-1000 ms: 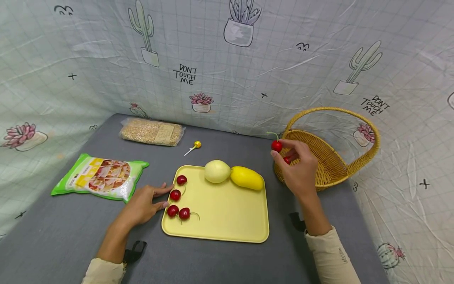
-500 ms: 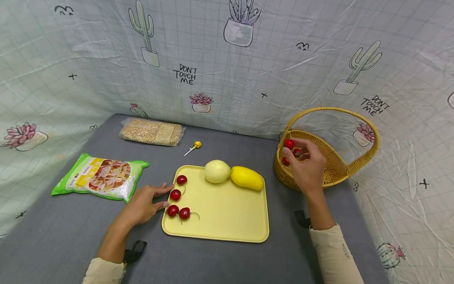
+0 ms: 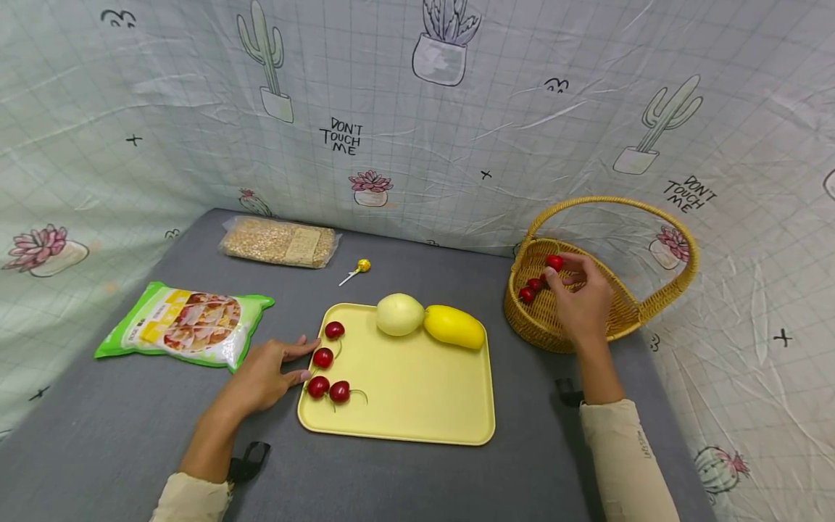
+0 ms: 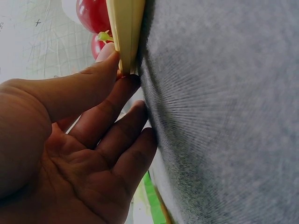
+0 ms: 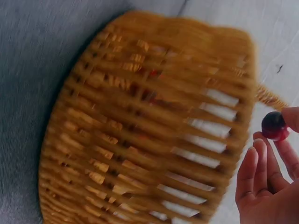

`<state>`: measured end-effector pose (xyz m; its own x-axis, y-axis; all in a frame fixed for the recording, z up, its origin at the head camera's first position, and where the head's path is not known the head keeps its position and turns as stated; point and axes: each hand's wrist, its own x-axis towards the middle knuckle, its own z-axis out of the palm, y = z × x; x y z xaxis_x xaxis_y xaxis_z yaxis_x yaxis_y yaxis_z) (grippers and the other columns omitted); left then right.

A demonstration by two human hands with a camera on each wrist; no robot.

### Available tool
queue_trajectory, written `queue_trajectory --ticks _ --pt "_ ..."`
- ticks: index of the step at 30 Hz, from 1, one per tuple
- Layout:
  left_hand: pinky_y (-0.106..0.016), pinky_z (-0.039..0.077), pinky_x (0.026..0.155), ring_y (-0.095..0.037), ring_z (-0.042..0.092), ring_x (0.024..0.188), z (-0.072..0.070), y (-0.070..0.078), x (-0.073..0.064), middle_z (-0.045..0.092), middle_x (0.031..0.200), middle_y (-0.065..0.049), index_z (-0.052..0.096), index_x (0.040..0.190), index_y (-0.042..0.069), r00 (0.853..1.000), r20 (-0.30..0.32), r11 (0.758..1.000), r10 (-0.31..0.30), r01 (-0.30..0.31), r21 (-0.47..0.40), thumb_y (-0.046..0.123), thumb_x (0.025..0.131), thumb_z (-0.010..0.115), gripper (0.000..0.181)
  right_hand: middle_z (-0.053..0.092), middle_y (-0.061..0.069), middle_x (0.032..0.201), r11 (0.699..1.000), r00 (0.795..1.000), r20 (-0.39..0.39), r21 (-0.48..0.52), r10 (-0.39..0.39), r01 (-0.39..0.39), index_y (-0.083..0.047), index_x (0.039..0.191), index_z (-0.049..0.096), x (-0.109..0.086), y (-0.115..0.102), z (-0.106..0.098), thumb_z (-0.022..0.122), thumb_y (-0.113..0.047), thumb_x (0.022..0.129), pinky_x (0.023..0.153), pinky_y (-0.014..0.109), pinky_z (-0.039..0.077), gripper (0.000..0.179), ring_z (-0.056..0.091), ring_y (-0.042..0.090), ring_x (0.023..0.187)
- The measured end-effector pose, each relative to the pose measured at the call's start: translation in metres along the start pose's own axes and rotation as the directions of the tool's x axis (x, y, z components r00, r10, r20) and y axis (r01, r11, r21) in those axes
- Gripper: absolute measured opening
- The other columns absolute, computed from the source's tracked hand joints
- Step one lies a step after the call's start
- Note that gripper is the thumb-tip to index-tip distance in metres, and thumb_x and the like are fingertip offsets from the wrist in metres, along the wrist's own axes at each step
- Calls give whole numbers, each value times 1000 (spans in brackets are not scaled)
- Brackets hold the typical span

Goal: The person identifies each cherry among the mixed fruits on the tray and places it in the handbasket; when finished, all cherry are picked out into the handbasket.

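My right hand [image 3: 583, 293] pinches a red cherry [image 3: 554, 262] by thumb and fingertips, above the inside of the wicker basket [image 3: 538, 330]. Other cherries [image 3: 526, 295] lie in the basket's left part. In the right wrist view the held cherry [image 5: 274, 126] shows beyond the woven basket wall [image 5: 140, 126]. My left hand [image 3: 264, 373] rests at the left edge of the yellow tray [image 3: 411, 391], thumb and forefinger apart along it. The left wrist view has the thumb on the tray's rim [image 4: 126, 32]. Several dark red cherries [image 3: 322, 357] lie along the tray's left side.
A pale round fruit [image 3: 399, 315] and a yellow oblong fruit [image 3: 454, 327] sit at the tray's back edge. Behind it are a lollipop [image 3: 362, 266] and a clear bag of grains [image 3: 280, 241]. A green food bag [image 3: 189, 326] lies left. The basket's tall handle [image 3: 613, 199] arches overhead.
My right hand has carried the cherry rightward, from the basket's left rim to over its inside, uncovering more of the cherries there. My left hand and the tray have stayed still.
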<state>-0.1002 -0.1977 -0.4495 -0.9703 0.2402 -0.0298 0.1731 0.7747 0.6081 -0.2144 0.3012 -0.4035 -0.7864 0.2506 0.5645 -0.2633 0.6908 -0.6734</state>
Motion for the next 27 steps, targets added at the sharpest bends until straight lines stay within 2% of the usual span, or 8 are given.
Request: queue_trajectory --ticks 6,10,15,19,23,27 --pt "-69 43 112 -53 51 142 0 0 0 60 146 -30 69 143 11 1000 2 1000 2 -2 2 10 92 82 52 77 12 124 994 996 65 -85 69 -64 -12 134 71 11 16 -5 74 -22 102 73 19 45 34 61 9 87" --pt "-69 43 112 -53 51 142 0 0 0 59 146 -30 68 143 10 1000 2 1000 2 -2 -3 10 92 82 53 75 15 128 987 985 127 -122 120 -104 -11 138 68 17 28 -6 70 -24 104 75 25 46 36 63 17 93" --pt "-69 43 112 -52 51 142 0 -2 0 59 146 -30 69 143 10 1000 2 1000 4 -4 -6 10 92 82 52 72 20 131 974 961 202 -162 189 -158 -11 141 65 26 43 -7 67 -25 106 81 38 47 38 64 33 102" --pt "-69 44 112 -52 51 142 0 -2 0 59 146 -30 69 142 10 1000 2 1000 8 -8 -5 10 92 82 52 69 23 134 962 936 251 -179 246 -205 -9 143 62 32 55 -5 64 -26 108 89 51 50 38 61 41 114" --pt "-69 43 112 -53 51 142 0 -2 0 59 146 -30 69 142 11 1000 7 1000 6 -6 -1 11 92 83 53 67 25 136 951 920 265 -190 289 -244 -8 142 62 38 65 -2 63 -24 108 103 62 48 38 60 45 123" --pt "-70 43 112 -54 50 142 0 -3 0 59 146 -30 69 143 11 1000 7 1000 4 -4 0 12 92 83 53 66 25 137 930 900 258 -208 350 -302 -7 142 62 42 72 3 63 -24 109 113 64 42 37 57 46 130"
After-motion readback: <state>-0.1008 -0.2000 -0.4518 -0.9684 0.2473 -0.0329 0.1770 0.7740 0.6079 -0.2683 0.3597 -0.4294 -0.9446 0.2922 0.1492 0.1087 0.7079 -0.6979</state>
